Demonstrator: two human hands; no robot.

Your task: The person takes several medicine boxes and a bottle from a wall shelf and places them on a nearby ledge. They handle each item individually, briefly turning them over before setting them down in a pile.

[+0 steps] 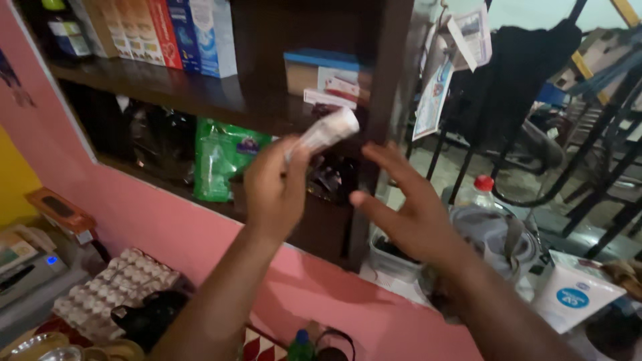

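My left hand [274, 187] is raised in front of a dark wooden shelf unit [384, 100] and grips a small whitish wrapped packet [328, 130], which tilts up to the right and is blurred. My right hand [408, 207] hovers just right of it with fingers spread, holding nothing. Behind the packet, small boxes [328, 77] sit on the upper shelf. A green bag [221, 157] stands on the shelf below, left of my left hand.
Several tall cartons [170, 33] line the top shelf. A tray of eggs [110, 291] and a printer-like machine [27, 267] lie at lower left. To the right are a red-capped bottle [478, 194], a lidded container [495, 234], a white box [575, 297] and black metal bars [602, 134].
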